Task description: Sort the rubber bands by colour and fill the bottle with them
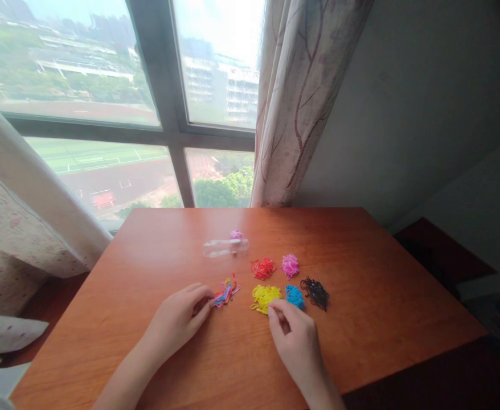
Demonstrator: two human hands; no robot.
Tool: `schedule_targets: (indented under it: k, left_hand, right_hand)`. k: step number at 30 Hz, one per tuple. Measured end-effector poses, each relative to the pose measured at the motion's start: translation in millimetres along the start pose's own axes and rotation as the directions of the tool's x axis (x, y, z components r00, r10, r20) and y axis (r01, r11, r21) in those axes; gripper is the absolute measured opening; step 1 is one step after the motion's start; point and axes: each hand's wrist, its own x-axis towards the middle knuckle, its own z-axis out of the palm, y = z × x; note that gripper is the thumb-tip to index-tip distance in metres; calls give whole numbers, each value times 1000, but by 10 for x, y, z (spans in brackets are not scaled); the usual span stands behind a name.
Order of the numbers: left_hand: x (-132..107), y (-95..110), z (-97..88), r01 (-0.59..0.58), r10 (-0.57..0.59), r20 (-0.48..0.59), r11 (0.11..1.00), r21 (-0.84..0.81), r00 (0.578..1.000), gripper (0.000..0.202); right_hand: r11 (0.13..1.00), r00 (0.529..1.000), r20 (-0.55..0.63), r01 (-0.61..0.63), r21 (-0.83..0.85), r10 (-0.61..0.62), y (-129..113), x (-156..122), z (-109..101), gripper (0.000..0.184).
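A small pile of mixed-colour rubber bands [224, 293] lies on the wooden table. My left hand [184, 310] rests at its left side, thumb and fingertips drawn together at the pile's edge; what they pinch is too small to make out. My right hand [296, 330] reaches to the front edge of a heap of yellow rubber bands [265, 298], its thumb and index finger pinched. Anything between those fingertips is hidden. Just beyond this hand sits a heap of blue rubber bands [294, 296], partly covered by it.
Red rubber bands [263, 268], pink ones [290, 266] and black ones [315, 292] form separate heaps. Farther back, a clear plastic container [225, 247] lies on its side, with a pinkish-purple item [236, 234] behind it. A window and curtains [292, 114] border the table's [156, 239] far side.
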Motion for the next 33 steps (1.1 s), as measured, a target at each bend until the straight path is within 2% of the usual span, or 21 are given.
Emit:
schedule_targets:
  k: [5,9,21,33]
  left_hand:
    - [-2,-31,15,5,-5,-3,1000,2,1000,20]
    - [6,-31,42,5,-5,2,1000,17,1000,20]
    - [0,-34,71,11,-10,-24,997,74,1000,16]
    - [-3,16,56,-44,61,-141,992,120,988,18]
  right_hand:
    - [997,988,135,75,34,-79,-194,-111,340,17]
    - [995,976,195,104,-5,-101,-203,-182,462,16]
    - [991,970,213,131,-31,-121,-196,-196,457,15]
    - [989,969,214,137,-58,-122,-216,-173,437,15]
